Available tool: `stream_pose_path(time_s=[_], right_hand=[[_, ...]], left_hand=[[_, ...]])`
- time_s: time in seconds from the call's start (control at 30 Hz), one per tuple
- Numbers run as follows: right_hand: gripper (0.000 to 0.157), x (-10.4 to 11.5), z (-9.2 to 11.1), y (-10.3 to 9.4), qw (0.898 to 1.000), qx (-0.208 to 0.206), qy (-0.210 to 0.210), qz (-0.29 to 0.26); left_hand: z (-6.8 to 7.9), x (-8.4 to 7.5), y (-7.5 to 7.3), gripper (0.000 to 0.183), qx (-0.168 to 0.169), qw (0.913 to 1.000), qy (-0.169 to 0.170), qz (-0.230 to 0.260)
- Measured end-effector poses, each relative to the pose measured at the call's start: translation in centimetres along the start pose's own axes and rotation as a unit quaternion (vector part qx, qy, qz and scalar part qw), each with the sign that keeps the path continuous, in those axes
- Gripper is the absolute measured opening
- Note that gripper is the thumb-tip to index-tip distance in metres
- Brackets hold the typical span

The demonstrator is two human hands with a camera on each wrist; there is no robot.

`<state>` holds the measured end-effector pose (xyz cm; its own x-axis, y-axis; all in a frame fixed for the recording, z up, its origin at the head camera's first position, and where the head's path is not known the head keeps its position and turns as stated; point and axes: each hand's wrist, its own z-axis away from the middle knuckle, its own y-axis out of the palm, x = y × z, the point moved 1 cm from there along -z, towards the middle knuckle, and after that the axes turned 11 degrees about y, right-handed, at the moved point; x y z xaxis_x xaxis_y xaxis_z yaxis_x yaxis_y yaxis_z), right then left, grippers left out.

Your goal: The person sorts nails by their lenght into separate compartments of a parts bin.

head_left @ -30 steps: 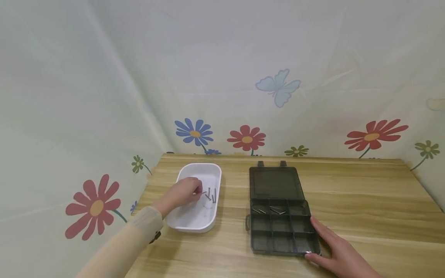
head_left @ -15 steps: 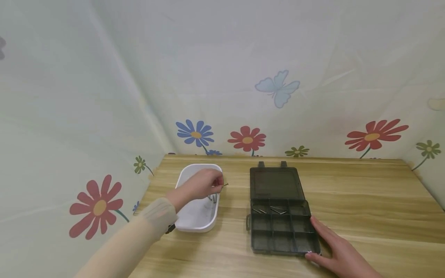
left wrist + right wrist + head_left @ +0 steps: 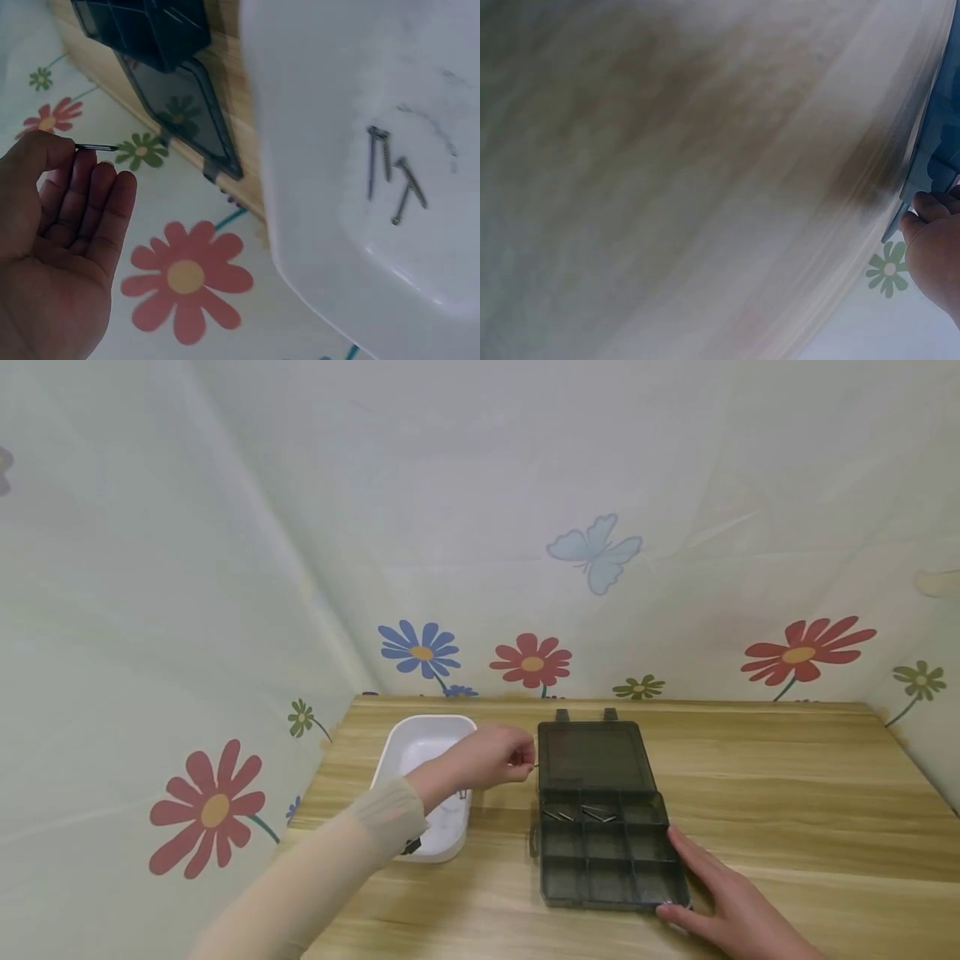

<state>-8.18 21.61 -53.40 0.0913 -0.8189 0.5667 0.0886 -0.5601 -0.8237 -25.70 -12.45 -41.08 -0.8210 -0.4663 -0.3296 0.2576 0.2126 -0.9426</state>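
Observation:
My left hand [image 3: 497,755] pinches a small metal screw [image 3: 97,148] between thumb and forefinger, the other fingers loosely bent. It is between the white tray [image 3: 390,745] and the dark, see-through compartment box [image 3: 609,842], level with the lid's left edge. My right hand [image 3: 731,902] holds the box's near right corner, thumb at the front edge and fingers along the right side. In the box's far row, small screws [image 3: 597,814] lie in the left and middle compartments. Several more screws [image 3: 373,169] lie in the white tray, partly hidden by my left arm in the head view.
The box's lid [image 3: 592,756] lies folded back flat toward the wall, its two latches pointing away. Everything stands on a wood-grain table [image 3: 780,777]. Behind and to the left hangs a pale flowered cloth [image 3: 465,527].
My left hand has lifted the screw out of the white tray and carried it right, over the rim, toward the box's lid. My right hand has stayed at the box's corner.

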Motion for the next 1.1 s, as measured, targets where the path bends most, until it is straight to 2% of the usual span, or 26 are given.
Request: stream_pose_path(time_s=[0.27, 0.47, 0.77, 1.1], right_hand=[[0.103, -0.1, 0.0, -0.1, 1.0, -0.01, -0.008, 0.0], [0.102, -0.2, -0.1, 0.0, 1.0, -0.017, -0.015, -0.002], [0.102, -0.3, -0.2, 0.1, 1.0, -0.022, -0.023, -0.002], [0.104, -0.1, -0.2, -0.1, 1.0, 0.011, 0.009, -0.012]], left_hand=[[-3.3, -2.5, 1.1, 0.009, 0.028, 0.9985, 0.047, -0.005], [-5.1, -3.5, 2.7, 0.011, 0.046, 0.9975, 0.053, 0.004], [-6.8, -4.4, 4.3, 0.008, 0.05, 0.9981, 0.035, -0.006], [-7.8, -4.3, 6.2, 0.011, 0.049, 0.9987, 0.004, -0.014]])
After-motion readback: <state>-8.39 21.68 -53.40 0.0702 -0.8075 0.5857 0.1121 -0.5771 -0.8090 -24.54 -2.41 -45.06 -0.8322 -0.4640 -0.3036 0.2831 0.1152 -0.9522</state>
